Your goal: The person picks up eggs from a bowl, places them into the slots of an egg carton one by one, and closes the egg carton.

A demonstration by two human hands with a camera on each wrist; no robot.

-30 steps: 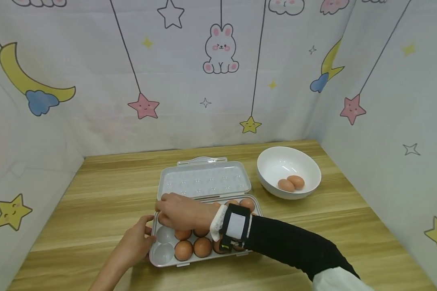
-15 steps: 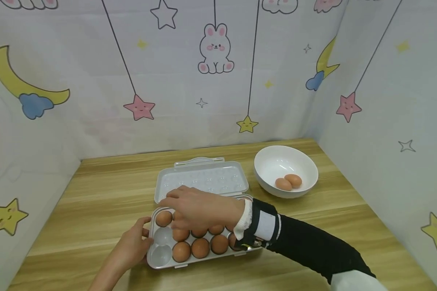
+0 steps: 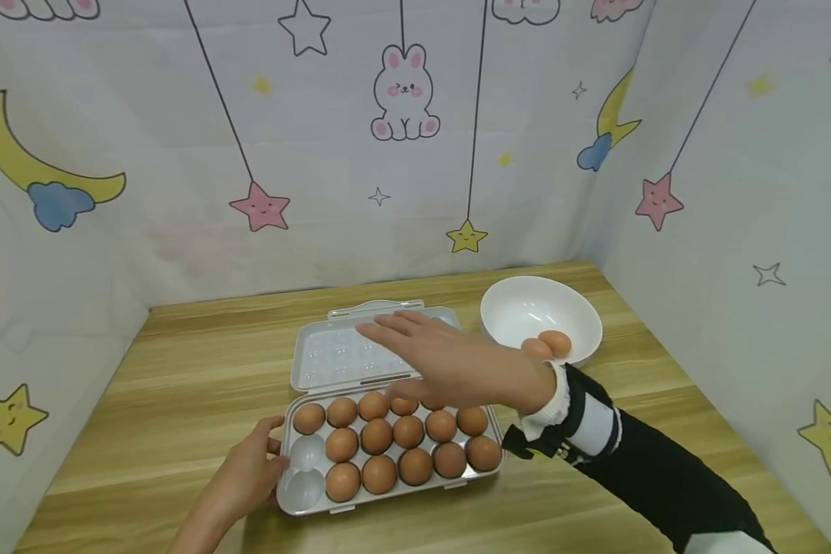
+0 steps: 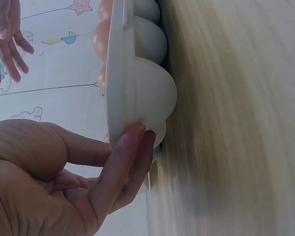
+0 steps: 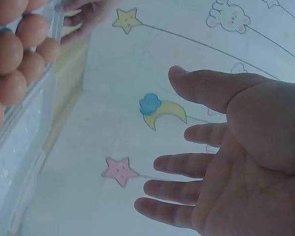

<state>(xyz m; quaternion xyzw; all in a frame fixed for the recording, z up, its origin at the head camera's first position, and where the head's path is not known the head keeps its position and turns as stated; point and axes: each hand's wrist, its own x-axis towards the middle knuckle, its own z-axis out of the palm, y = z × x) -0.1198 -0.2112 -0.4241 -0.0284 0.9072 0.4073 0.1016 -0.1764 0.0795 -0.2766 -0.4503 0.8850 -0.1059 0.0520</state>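
A white plastic egg box (image 3: 305,491) lies with its lid hinged back, brown eggs (image 3: 377,436) filling most of its hollows; two at the near left hold none. My left hand (image 3: 248,466) grips the box's left end. In the left wrist view its thumb and fingers (image 4: 119,164) pinch the rim beside a rounded hollow. My right hand (image 3: 467,362) hovers over the lid (image 3: 332,358) and the far row of eggs, hiding part of both. The right wrist view shows its palm (image 5: 250,157) bare, with the fingers spread and nothing in them.
At the back right of the wooden table (image 3: 215,362) stands a white bowl (image 3: 515,308) with two brown eggs (image 3: 556,342) inside; my right wrist overlaps its near side. Patterned cloth walls (image 3: 318,154) enclose the table at the back and both sides.
My right hand has lifted from the box's far left corner and moved right and back, its fingers straightening. An egg shows in that corner hollow. My left hand keeps its hold.
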